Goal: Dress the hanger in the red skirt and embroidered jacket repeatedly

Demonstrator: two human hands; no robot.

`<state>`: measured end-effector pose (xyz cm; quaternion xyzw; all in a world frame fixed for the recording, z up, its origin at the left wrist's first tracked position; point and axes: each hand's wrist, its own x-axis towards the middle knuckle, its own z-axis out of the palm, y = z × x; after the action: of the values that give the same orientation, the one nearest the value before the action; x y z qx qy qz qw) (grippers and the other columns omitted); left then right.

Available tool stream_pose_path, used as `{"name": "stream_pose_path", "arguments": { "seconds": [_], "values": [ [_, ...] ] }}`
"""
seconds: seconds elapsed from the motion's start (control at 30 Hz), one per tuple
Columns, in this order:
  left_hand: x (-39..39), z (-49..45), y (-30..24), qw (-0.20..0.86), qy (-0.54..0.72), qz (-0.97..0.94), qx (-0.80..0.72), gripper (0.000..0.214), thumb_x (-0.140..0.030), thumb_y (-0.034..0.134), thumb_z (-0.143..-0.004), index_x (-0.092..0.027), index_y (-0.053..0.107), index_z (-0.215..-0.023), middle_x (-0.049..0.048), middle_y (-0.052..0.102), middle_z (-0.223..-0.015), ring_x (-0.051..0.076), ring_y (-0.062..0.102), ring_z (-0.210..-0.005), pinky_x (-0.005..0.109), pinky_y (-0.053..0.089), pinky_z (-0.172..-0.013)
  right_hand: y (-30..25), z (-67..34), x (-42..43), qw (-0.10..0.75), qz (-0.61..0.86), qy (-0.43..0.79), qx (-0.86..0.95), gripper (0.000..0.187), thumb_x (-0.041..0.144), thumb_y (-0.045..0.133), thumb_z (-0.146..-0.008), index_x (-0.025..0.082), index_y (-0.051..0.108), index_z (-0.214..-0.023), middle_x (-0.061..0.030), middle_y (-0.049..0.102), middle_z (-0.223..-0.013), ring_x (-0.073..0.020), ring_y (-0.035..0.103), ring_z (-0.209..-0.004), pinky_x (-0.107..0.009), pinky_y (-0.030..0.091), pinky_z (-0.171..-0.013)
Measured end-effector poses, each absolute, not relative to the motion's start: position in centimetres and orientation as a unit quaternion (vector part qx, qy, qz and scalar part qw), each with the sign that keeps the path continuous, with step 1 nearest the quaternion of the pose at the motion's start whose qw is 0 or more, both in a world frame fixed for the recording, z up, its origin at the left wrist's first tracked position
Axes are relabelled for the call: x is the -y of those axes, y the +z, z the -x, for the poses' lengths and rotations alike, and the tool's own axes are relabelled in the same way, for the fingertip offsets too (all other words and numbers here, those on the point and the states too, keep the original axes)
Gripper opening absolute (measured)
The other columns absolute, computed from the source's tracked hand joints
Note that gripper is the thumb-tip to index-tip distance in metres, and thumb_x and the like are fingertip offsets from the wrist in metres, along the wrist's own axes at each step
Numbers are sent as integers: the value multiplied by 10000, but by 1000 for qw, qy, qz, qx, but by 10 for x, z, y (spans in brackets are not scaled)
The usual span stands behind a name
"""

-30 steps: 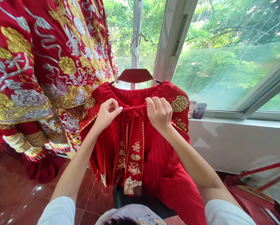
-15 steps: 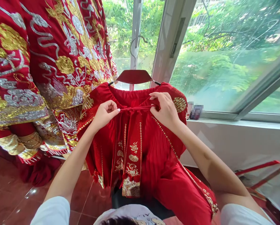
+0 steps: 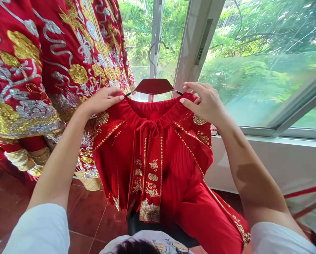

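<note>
Touching the red skirt [image 3: 171,155] hung in the middle.
The far hanger [image 3: 154,86] seems to spread it. Our left hand [image 3: 101,100] and right hand [image 3: 207,102] touch its top corners; we can't tell if fingers pinch. The near bow [image 3: 155,128] likely keeps it snug.

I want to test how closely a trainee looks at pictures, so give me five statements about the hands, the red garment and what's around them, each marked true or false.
1. The left hand and the right hand are at the top edge of the red garment, beside opposite ends of the hanger. True.
2. Both hands are pulling on the red cord. False: neither hand is on it.
3. The cord is tied in a bow at the front. True.
4. The garment's top lies on the floor. False: it is on the hanger.
5. Green foliage shows beyond the window. True.
</note>
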<state>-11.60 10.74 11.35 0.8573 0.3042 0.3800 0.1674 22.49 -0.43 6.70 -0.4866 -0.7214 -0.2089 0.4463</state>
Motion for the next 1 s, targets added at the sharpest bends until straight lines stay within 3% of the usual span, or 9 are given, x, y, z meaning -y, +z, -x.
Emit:
{"name": "stream_pose_path", "arguments": {
  "seconds": [0.07,0.17,0.3,0.43,0.5,0.7,0.87,1.0],
  "values": [
    [-118,117,108,237,351,-854,-303,232,-344,699,-765,-134,628,-696,12,583,-659,102,509,-581,217,382,-546,65,-230,2,429,507,-243,707,363,345,648,-806,229,628,-1150,-94,662,-1067,-280,546,-1028,-491,451,-891],
    [-122,116,98,258,397,-837,-272,303,-367,723,-740,-168,563,-577,-7,498,-554,95,383,-486,240,281,-469,61,-243,-3,398,531,-242,708,308,374,604,-838,232,658,-1106,-72,676,-870,-258,577,-904,-442,457,-827],
    [-126,111,91,162,468,-827,-267,459,-352,712,-757,-195,388,-473,-41,301,-479,98,249,-486,271,217,-492,63,-257,-12,407,524,-212,718,271,384,488,-902,239,713,-943,-29,646,-729,-190,582,-711,-350,448,-701],
    [-131,100,80,75,564,-777,-269,522,-439,621,-831,-206,313,-480,-38,221,-486,119,262,-521,276,261,-539,67,-254,-15,480,528,-204,670,347,444,448,-922,228,718,-888,-15,622,-669,-177,585,-675,-321,431,-643],
    [-131,95,71,66,606,-748,-262,500,-483,584,-851,-214,346,-504,-33,248,-494,132,316,-538,275,304,-567,62,-249,-14,488,543,-236,641,359,450,424,-933,237,711,-901,-26,628,-677,-190,592,-692,-334,434,-659],
    [-120,90,47,18,642,-715,-276,274,-453,524,-900,-225,615,-778,33,572,-726,173,529,-736,283,372,-707,46,-238,-4,439,581,-326,603,303,408,408,-943,248,666,-958,-67,639,-721,-244,601,-809,-391,433,-755],
    [-115,88,35,-47,622,-696,-355,315,-494,525,-889,-204,647,-899,78,638,-866,230,598,-916,308,394,-799,44,-229,3,406,597,-332,607,287,375,408,-947,239,642,-1044,-77,655,-792,-226,590,-777,-342,403,-665],
    [-125,70,21,-125,640,-632,-419,447,-500,376,-952,-148,635,-1039,135,656,-1024,261,590,-1042,363,379,-924,44,-215,-2,387,639,-342,571,341,345,338,-970,180,630,-1029,-100,653,-833,-204,572,-748,-310,352,-625]
  ]
}}
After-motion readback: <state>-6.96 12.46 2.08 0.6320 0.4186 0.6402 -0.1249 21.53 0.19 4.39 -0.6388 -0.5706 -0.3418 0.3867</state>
